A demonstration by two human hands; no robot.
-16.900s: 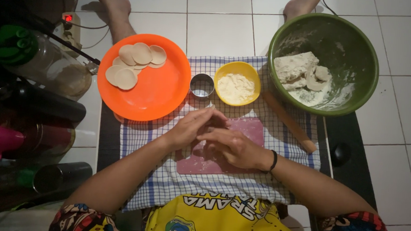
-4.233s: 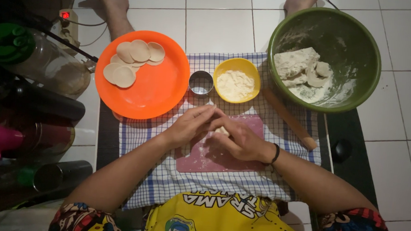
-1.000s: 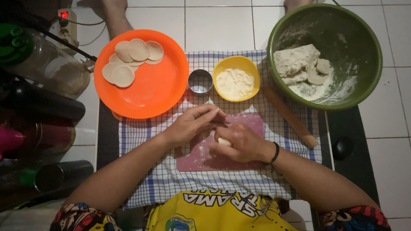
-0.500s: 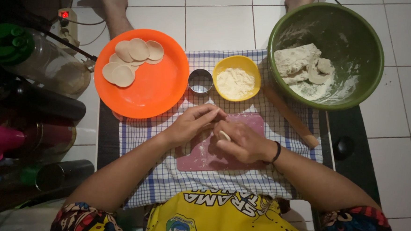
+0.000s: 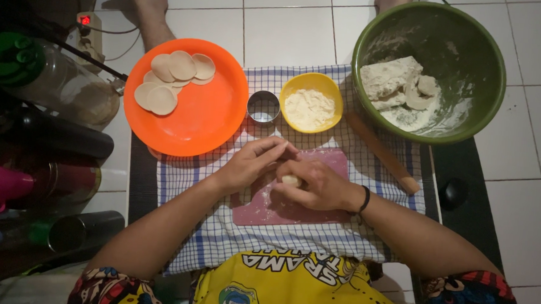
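Both my hands meet over a pink cutting board [image 5: 317, 210] on a blue-checked cloth [image 5: 217, 235]. My left hand [image 5: 251, 163] and my right hand [image 5: 315, 185] cup a small pale piece of dough [image 5: 292, 180] between their fingers. The dough shows only partly between the fingers. A black band sits on my right wrist.
An orange plate [image 5: 204, 118] with several round dough discs [image 5: 172, 79] lies at upper left. A metal ring cutter [image 5: 263, 106], a yellow bowl of flour [image 5: 311, 103], a wooden rolling pin [image 5: 381, 151] and a green bowl [image 5: 467, 45] holding dough lumps stand beyond the board. Bottles and cups crowd the left edge.
My hands have stayed over the pink board, shifting their fingers slightly around the dough piece. Nothing else has moved.
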